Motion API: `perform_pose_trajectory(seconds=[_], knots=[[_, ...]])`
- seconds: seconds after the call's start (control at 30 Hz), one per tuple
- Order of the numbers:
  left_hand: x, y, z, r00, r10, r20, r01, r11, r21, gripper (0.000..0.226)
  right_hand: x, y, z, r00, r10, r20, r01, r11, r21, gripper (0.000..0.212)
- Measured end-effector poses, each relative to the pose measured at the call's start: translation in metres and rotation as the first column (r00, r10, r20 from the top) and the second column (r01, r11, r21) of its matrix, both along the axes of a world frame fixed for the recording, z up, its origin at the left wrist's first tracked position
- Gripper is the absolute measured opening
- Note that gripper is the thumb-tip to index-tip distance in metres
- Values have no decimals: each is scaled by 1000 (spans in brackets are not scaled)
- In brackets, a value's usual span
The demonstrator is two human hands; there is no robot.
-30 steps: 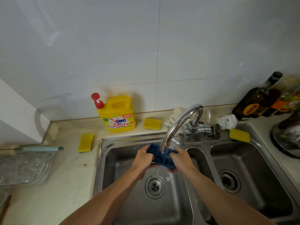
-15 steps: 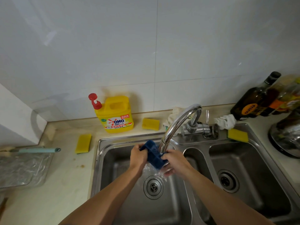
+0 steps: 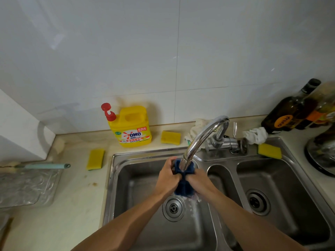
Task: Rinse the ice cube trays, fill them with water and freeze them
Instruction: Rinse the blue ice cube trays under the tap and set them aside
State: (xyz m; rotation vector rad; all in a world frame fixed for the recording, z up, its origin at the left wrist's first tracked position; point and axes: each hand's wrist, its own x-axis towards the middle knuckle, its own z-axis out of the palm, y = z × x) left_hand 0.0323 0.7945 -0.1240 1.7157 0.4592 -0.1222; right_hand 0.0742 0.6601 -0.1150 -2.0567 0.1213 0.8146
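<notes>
Rinsing is judged to be the step in hand: the blue ice cube tray [image 3: 183, 187] is held under the mouth of the tap spout [image 3: 203, 136], above the left basin of the sink [image 3: 126, 178] and just beyond its drain [image 3: 173, 207]. The tray is gripped from both sides, the left hand [image 3: 167, 178] being curled round its left edge and the right hand [image 3: 200, 182] round its right edge, so that it lies between the two hands and touches both. Its long axis runs away from the person; the far end is partly hidden behind the spout and the near end hangs lower, toward the drain, so the tray is tilted, not level. Droplets are seen below the near end. Neither hand is placed nearer than the other, the grip being shared about the middle. For filling, it is judged that the tray must be brought level with its cells upward. Which face is uppermost cannot be told at present.
</notes>
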Motion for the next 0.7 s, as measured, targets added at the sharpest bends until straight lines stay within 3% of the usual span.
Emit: perform_pose_trajectory(seconds=[0.07,0.13,0.23,0.33,0.43,0.57,0.7], knots=[[3,-1,-2,999,36,-23,-35,999,42,53,-2,4,1,996,36,77,-33,999,-36,16],[6,2,-4,990,82,-117,-84,996,-11,45,-3,5,2,996,12,92,-12,1000,2,21],[8,2,-7,966,77,-245,-89,995,-37,13,-1,6,4,995,-70,72,65,995,75,24],[10,0,-7,969,84,-234,-87,996,-3,21,0,8,4,992,-102,75,95,992,88,15],[11,5,-7,972,108,-208,-104,994,29,18,-1,7,7,988,-137,71,119,969,216,40],[11,20,-6,971,-22,-236,4,997,-77,13,6,1,18,982,-188,-2,178,926,332,35],[11,25,-3,948,-99,-303,16,965,-263,27,7,-4,21,985,-155,-75,171,938,302,19]])
